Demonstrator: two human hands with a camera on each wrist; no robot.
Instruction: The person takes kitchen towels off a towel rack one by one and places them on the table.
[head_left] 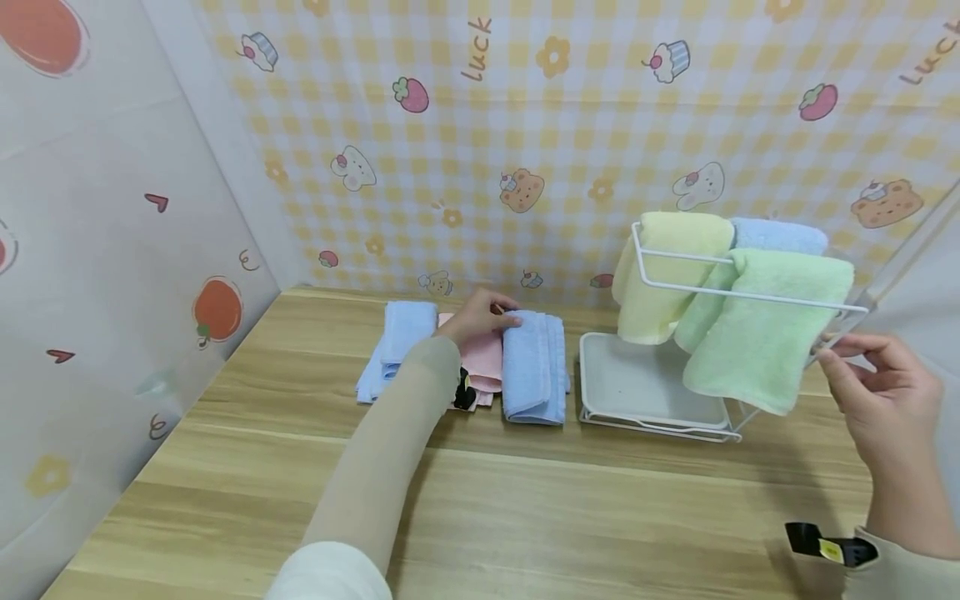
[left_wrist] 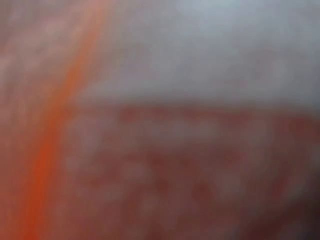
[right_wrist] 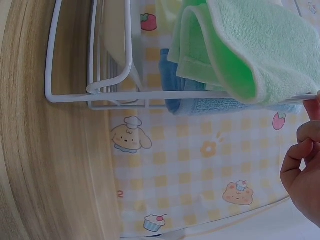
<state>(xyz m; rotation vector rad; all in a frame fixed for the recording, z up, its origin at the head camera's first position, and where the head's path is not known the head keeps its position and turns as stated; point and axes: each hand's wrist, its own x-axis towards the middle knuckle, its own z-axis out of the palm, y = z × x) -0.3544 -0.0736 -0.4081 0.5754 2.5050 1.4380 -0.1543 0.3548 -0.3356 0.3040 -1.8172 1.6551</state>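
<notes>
Folded blue towel (head_left: pixel 534 367), one, laid flat on the table (head_left: pixel 570 517) just left of the white tray (head_left: pixel 641 379); terry weave apparent, edges loosely stacked along its right side. Handling, as judged: light, soft, limp, in no danger of breaking, not slippery, but liable to unfold if lifted by a single layer; best taken hold of through all layers at the far edge, or with a hand slid beneath. Left hand (head_left: pixel 476 321): thumb and finger at the towel's far left corner; whether the grip pinches the cloth or merely touches it cannot be told, the left wrist view being a blur. White wire rack (right_wrist: pixel 165 95), one, standing at the right, the tray in its base; judged stiff, smooth and light enough to shift or tip, hence best steadied by an upright. Right hand (head_left: pixel 888 392): grip pinching the rack's right side with thumb and fingertips, close by the hanging cloth. On the rack's upper rails: yellow towel (head_left: pixel 667 283), at left; green towel (head_left: pixel 776 329), at front right, draped over the rail; hanging blue towel (head_left: pixel 780 235), behind the green. Pink towel (head_left: pixel 483 360), immediately left of the folded blue one, partly hidden by the left arm. Second blue towel (head_left: pixel 411 327), folded, at the far left of the row. Backdrop (head_left: pixel 577 142): yellow check, printed with cakes, strawberries and bears.
</notes>
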